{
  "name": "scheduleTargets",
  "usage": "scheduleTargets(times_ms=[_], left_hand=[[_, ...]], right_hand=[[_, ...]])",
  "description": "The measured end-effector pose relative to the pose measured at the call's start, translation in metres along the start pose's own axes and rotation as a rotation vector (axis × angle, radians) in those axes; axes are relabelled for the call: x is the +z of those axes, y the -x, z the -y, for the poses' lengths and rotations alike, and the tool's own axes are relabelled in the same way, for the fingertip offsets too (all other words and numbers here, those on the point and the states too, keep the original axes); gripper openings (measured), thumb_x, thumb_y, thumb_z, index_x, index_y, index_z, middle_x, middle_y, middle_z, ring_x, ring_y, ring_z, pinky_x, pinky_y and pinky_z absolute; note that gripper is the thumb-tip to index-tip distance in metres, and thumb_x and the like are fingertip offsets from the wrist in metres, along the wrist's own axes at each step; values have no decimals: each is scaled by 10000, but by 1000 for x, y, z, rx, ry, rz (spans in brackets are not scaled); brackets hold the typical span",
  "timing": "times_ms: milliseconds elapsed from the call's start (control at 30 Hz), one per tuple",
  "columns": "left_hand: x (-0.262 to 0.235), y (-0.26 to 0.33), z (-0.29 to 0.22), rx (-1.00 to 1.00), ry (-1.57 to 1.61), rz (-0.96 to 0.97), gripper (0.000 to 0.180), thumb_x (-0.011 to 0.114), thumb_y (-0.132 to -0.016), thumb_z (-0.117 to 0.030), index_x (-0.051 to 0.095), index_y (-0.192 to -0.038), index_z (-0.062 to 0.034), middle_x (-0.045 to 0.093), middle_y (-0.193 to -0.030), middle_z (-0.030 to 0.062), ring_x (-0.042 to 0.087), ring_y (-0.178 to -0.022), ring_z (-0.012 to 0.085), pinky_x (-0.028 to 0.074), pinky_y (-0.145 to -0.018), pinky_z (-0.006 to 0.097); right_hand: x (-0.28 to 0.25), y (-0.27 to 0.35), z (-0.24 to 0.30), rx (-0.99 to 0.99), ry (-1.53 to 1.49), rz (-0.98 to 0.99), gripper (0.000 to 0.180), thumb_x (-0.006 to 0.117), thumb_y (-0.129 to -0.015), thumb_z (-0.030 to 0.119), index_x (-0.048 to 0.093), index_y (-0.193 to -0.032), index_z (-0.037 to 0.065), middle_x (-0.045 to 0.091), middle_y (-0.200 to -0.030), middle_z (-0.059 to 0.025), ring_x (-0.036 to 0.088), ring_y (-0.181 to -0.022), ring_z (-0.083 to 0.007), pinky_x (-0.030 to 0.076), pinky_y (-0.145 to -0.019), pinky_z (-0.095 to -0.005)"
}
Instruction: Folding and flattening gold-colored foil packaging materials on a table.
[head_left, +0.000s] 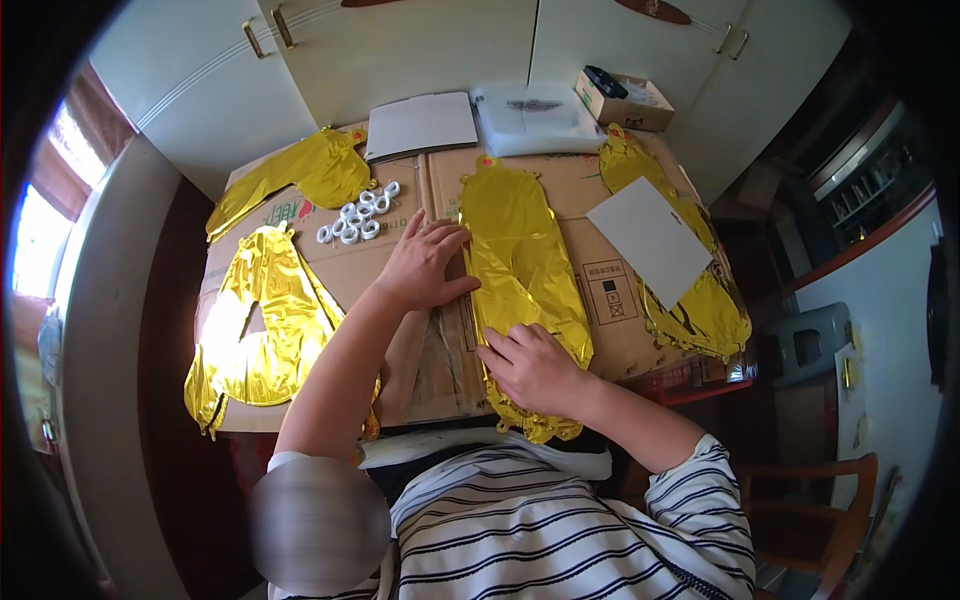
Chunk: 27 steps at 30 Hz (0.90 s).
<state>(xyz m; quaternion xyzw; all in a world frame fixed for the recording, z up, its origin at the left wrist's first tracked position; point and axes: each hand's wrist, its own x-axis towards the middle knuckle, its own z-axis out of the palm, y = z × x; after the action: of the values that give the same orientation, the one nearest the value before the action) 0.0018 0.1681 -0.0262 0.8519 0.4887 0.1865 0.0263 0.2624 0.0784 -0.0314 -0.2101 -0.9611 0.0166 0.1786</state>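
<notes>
A flat, uninflated gold foil balloon [510, 215] lies lengthwise on the cardboard in front of me, its near end at the cardboard's front edge. My left hand [430, 265] rests at its left edge, fingers stretched out and apart, partly on the cardboard. Lower down, my right hand [540, 372] lies over the foil with bent fingers closed at the balloon's left edge. What exactly sits between those fingertips is hidden. Left of my left hand is a group of several small white ribbon rolls [358, 215].
More gold foil balloons lie at far left [300, 175], near left [270, 320] and right [690, 315]; a white sheet [652, 240] covers part of the right one. Along the back are a white board [422, 125], clear plastic packs [535, 115] and a small box [630, 105]. Cardboard [410, 370] covers the table.
</notes>
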Motion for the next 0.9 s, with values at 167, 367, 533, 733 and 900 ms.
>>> scheduleTargets(times_ms=[167,367,533,733,900], left_hand=[[2,3,2,7,-57,1,739,751,-828,-547,611,-1362,-56,627,-1395,103,479,-1425,290,201,-1263,559],[3,4,1,-14,-57,25,715,765,-840,-516,585,-1385,-89,580,-1455,108,453,-1442,329,202,-1250,589],[0,0,-1,-47,-45,59,741,758,-821,-530,578,-1386,-86,564,-1468,100,429,-1456,319,196,-1258,576],[13,-1,-32,-115,53,-161,627,737,-870,-359,569,-1380,-35,536,-1461,202,426,-1438,397,241,-1233,577],[34,4,-68,-96,161,-172,616,677,-937,-244,494,-1449,45,472,-1483,317,430,-1402,474,286,-1221,506]], right_hand=[[-2,5,13,-44,75,-38,375,633,-850,175,694,-1154,-35,664,-1232,-195,600,-989,-267,488,-872,-378],[2,12,22,-43,86,-88,390,605,-855,183,692,-1146,-62,672,-1250,-232,617,-986,-277,493,-859,-366],[7,14,22,19,46,-94,376,725,-817,194,704,-1137,-1,663,-1253,-166,599,-989,-263,506,-852,-373],[8,11,15,54,-58,-64,354,745,-803,194,714,-1126,51,658,-1238,-100,563,-985,-250,498,-870,-375],[10,12,16,61,-51,-47,356,746,-809,196,718,-1137,58,658,-1239,-95,562,-994,-249,494,-878,-382]])
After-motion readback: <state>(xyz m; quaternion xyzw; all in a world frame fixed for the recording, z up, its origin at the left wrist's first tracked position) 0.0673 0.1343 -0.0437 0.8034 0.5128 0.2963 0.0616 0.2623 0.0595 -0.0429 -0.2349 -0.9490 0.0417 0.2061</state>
